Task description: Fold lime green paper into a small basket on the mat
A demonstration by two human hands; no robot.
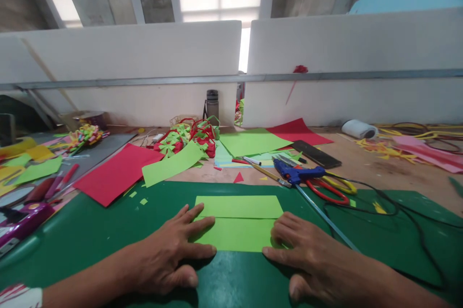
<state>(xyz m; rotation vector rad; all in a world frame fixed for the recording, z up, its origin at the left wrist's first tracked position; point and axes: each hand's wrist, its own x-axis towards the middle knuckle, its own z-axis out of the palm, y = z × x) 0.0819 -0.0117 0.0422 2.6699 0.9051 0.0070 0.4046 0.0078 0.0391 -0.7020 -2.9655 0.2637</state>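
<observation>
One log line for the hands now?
left hand: pressing green paper | right hand: pressing green paper | paper: creased, on green mat

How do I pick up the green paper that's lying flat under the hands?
Probably pinch the far right corner of the green paper, coming from the back. It lies flat on the mat; the left hand and right hand press its left side and near right corner, leaving that far corner free.

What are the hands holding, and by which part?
Nothing gripped: the left hand lies flat on the left end of the light green paper, the right hand on its right end, against the green mat.
</observation>
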